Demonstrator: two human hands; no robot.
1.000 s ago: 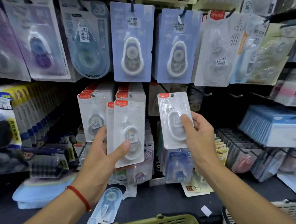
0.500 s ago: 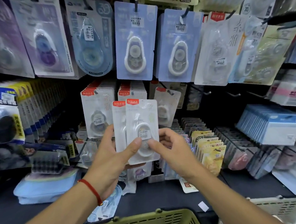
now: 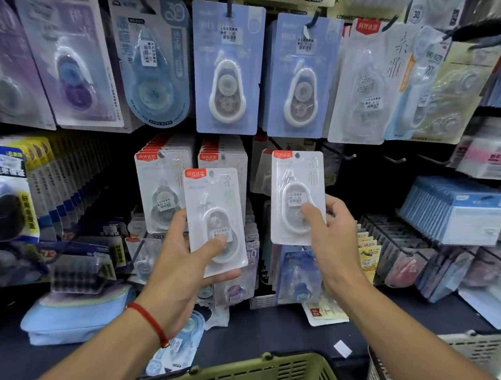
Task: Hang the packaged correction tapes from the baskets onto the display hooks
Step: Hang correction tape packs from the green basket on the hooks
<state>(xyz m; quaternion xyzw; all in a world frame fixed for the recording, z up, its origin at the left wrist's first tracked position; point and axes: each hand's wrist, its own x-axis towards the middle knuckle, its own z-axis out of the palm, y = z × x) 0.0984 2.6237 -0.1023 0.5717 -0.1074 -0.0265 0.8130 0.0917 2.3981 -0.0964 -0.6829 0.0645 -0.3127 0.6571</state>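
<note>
the right hand (image 3: 334, 237) pinches a packaged correction tape (image 3: 298, 198) by its lower half, thumb pressed on the clear blister and fingers curled behind the card, holding it upright in front of the lower row of hooks, its red-labelled top just below the two blue-carded tapes (image 3: 229, 69) that hang above. whether its hang hole has reached a hook cannot be told. the left hand (image 3: 183, 259) grips a second packaged tape (image 3: 215, 219), thumb across the blister near the price sticker, fingers wrapped behind and under the card's bottom edge; whether more cards sit behind it in that grip cannot be told. this pack stands upright a little lower and to the left of the other, apart from it, overlapping the view of two hanging stacks of the same white cards (image 3: 166, 189) behind. a red cord bracelet (image 3: 150, 321) circles the left wrist. a row of bare hooks (image 3: 395, 159) juts out to the right of the right-hand pack. at the bottom edge sit the rim of an olive green basket (image 3: 235, 377) and, to the right, a pale basket (image 3: 474, 355). a light blue pouch (image 3: 74, 318) lies on the dark shelf at lower left.
</note>
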